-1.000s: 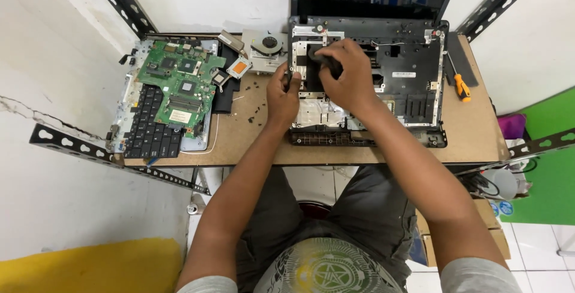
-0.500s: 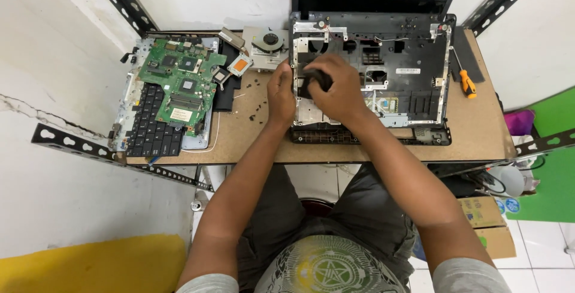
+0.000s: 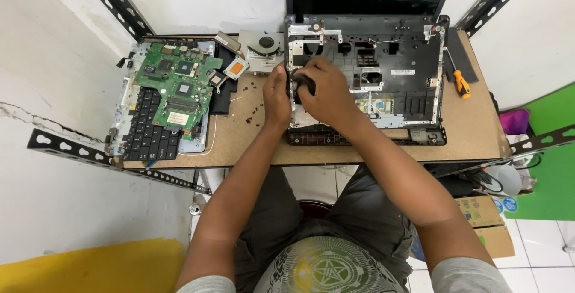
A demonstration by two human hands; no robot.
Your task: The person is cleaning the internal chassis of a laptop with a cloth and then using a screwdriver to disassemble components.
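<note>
1. Right hand (image 3: 326,89) is curled closed around a small dark part (image 3: 302,81) at the opened laptop base (image 3: 407,98)'s left edge; it could slip.
2. Left hand (image 3: 277,96), fingers bent, steadies that edge; pressing could shift it on the bench (image 3: 239,140).

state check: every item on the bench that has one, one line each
Black opened laptop base: keyboard off, screen up.
Green circuit board: out, lying on the keyboard.
Black keyboard: detached, on the table's left.
Grey cooling fan: removed, beside the base.
Orange-handled screwdriver: lying unused.
Left hand: at the base's left edge.
Right hand: grip closed on a small black part.
</note>
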